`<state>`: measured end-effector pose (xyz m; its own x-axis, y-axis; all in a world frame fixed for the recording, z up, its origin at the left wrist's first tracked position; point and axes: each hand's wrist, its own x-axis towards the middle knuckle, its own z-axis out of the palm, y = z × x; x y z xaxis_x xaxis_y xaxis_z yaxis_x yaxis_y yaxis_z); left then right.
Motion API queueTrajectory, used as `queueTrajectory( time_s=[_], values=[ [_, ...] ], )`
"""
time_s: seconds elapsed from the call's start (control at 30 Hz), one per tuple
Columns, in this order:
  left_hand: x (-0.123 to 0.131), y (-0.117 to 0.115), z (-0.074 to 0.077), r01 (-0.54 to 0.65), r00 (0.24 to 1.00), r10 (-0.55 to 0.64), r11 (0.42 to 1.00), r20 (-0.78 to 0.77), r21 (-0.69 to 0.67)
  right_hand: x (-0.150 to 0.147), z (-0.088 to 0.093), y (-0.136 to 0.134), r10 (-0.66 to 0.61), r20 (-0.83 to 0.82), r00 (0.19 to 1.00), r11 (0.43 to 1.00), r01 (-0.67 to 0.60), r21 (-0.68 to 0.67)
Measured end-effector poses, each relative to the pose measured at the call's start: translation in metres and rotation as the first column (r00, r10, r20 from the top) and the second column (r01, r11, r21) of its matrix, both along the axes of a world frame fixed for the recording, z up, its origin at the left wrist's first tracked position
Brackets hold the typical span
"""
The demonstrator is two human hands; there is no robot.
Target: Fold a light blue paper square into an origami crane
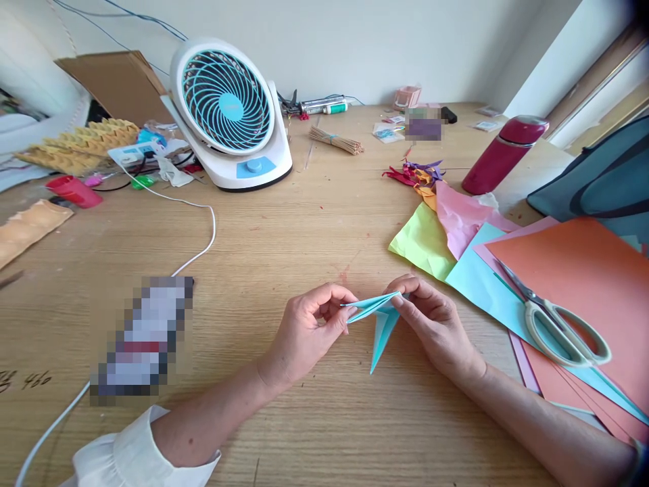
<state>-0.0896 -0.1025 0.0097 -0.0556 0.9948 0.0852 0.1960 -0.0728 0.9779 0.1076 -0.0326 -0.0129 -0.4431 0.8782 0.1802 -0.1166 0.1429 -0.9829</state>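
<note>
Fingers (335, 295) of the left hand (304, 331) and right hand (433, 321) were pinched on the folded blue paper (381, 321), just over the surface (304, 223), scissors (558, 325) at 3 o'clock. Several folds seemed done; the shape looked unfinished.

White cuffed sleeve (136, 453) on left arm; right forearm bare (no jewellery visible)

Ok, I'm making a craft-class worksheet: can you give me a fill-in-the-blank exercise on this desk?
The left hand and right hand pinch a folded paper coloured ____.
The scissors lie on the coloured sheets with blades ____.
The fan stands on the table to the ____ of the bundle of sticks.
Missing words: blue; closed; left.
</note>
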Motion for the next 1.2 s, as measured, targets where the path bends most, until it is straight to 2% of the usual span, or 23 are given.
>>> queueTrajectory(
  time_s=[0.13,0.3,0.53,0.63,0.77,0.83,0.97,1.07,1.2],
  values=[
    [0.0,0.0,0.002,0.009,1.0,-0.009,1.0,0.021,-0.012,0.003,0.0,0.003,-0.001,0.081,0.997,0.998,-0.005,0.066],
    [-0.002,0.0,0.002,0.027,1.0,-0.027,0.998,-0.008,0.063,0.006,-0.002,0.004,-0.005,0.152,0.988,0.988,-0.019,0.152],
    [-0.003,0.002,-0.001,-0.019,0.994,0.044,0.971,-0.102,0.237,0.006,-0.002,0.001,0.01,0.192,0.981,0.99,-0.037,0.138],
    [-0.002,0.002,-0.003,0.005,0.992,0.03,0.959,-0.122,0.282,0.003,-0.001,0.0,-0.002,0.171,0.985,0.992,-0.019,0.122],
    [-0.002,0.0,-0.004,0.072,0.974,0.007,0.939,-0.227,0.337,0.001,0.0,-0.002,0.004,0.139,0.99,0.996,-0.016,0.083],
    [-0.002,-0.001,-0.003,0.095,0.973,-0.024,0.948,-0.228,0.304,0.001,-0.001,-0.003,0.012,0.154,0.988,0.995,-0.026,0.092],
    [-0.002,0.0,-0.003,0.101,0.984,-0.085,0.99,-0.158,0.098,0.001,-0.001,-0.006,0.047,0.183,0.982,0.989,-0.072,0.131],
    [-0.003,0.001,-0.003,0.127,0.981,-0.129,0.992,-0.142,-0.019,0.001,0.0,-0.007,0.07,0.209,0.975,0.988,-0.097,0.122],
    [-0.004,-0.001,-0.002,0.138,0.962,-0.136,0.99,-0.238,-0.011,0.0,0.002,-0.009,0.084,0.247,0.965,0.989,-0.111,0.099]
  ],
)
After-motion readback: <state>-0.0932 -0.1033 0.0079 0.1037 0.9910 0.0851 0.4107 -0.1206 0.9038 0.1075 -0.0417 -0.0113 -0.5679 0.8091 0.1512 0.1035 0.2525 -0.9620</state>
